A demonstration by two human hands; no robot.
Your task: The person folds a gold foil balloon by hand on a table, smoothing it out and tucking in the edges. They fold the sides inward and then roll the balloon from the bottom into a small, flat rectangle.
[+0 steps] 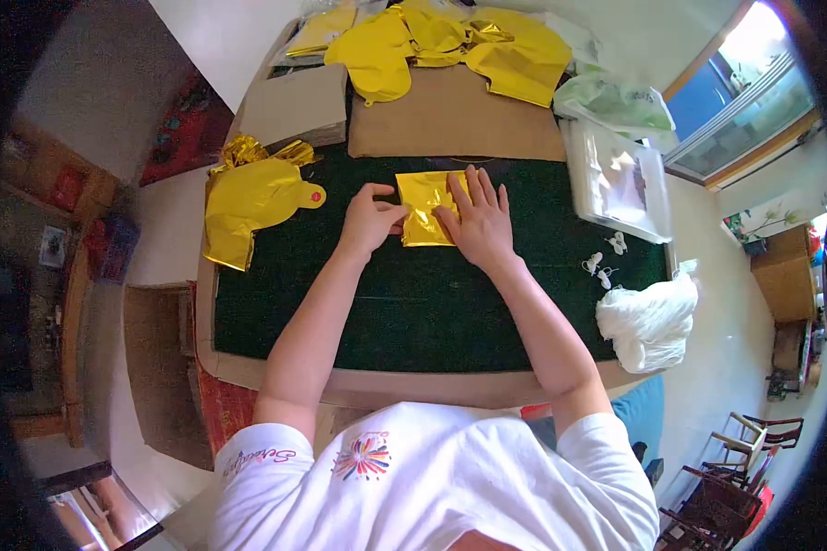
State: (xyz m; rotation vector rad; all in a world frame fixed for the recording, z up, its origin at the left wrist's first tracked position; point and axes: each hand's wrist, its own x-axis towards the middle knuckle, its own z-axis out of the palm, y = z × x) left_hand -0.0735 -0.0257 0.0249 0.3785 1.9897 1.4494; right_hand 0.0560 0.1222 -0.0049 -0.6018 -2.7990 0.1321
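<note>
A folded gold foil balloon [417,211], now a roughly square packet, lies flat on the dark green table cover. My right hand [481,225] rests palm down over its right side, fingers stretched out and slightly apart. At the packet's left edge is my left hand [369,220], its fingers curled and the thumb and fingertips closed on the foil edge. To the left lies a flat, unfolded gold foil balloon [253,204] with a round tab and a red sticker. Crumpled gold foil [265,152] sits at its upper end.
At the back, more gold foil balloons [372,60] lie over a brown cardboard sheet [450,119]. A cardboard stack [296,103] stands back left. On the right are clear plastic bags [616,179], small white string bundles [597,266] and a heap of white string [650,321].
</note>
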